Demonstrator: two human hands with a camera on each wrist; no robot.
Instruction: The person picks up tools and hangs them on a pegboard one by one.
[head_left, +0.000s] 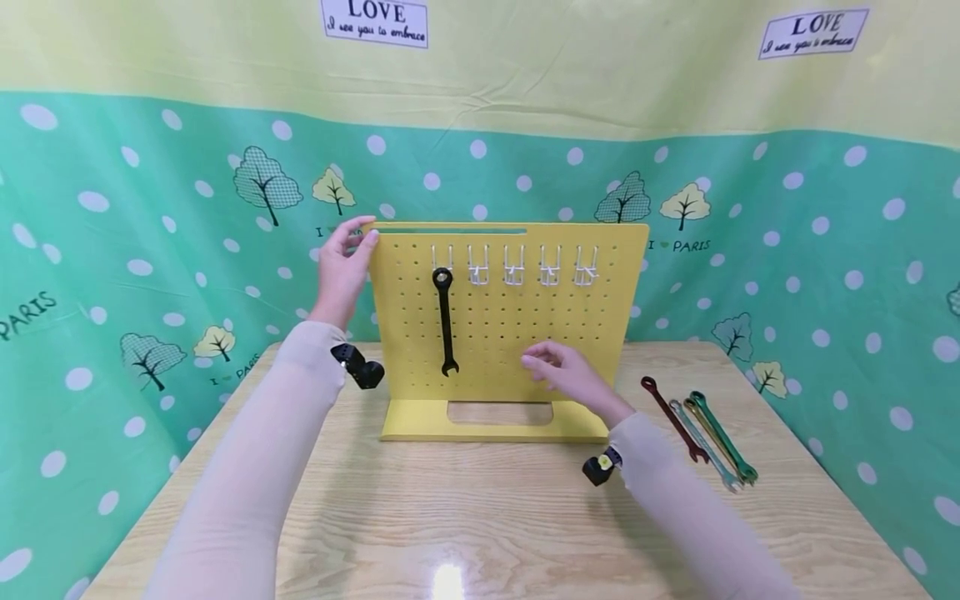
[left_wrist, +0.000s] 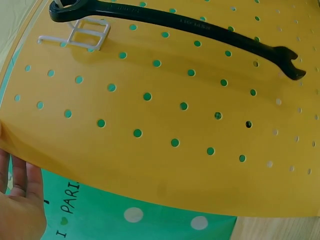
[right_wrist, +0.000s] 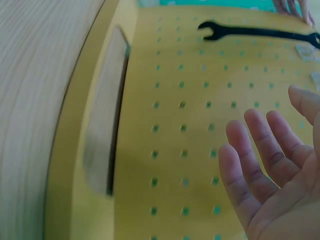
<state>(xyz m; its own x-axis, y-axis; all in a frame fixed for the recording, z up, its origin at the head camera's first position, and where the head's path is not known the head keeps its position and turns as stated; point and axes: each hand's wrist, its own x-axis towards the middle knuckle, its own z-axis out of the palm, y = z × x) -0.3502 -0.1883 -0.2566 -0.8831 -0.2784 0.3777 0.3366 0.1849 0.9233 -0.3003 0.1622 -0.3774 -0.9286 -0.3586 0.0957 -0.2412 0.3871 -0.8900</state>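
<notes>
The left hand (head_left: 342,271) grips the upper left corner of a yellow pegboard (head_left: 517,388), thumb against the front; its fingertips are hidden behind the panel, and the left wrist view cuts the hand off at its edge. The right hand (head_left: 570,372) is released, fingers loosely bent, in front of the board's lower right part; whether it touches the panel is hard to tell.

The board stands toward the rear edge of the table (head_left: 375,517), covering the middle of that edge. A black wrench (head_left: 447,321) hangs from the leftmost white hook, its ring masking part of the wire and clipped in the left wrist view. Four more white hooks (head_left: 513,275) continue rightward.

Near the table's right edge lie a dark red wrench (head_left: 672,421), a silver wrench (head_left: 703,440), a gold wrench (head_left: 708,427) largely covered, and a green wrench (head_left: 722,435) over it. The table's front edge falls outside the head view.
</notes>
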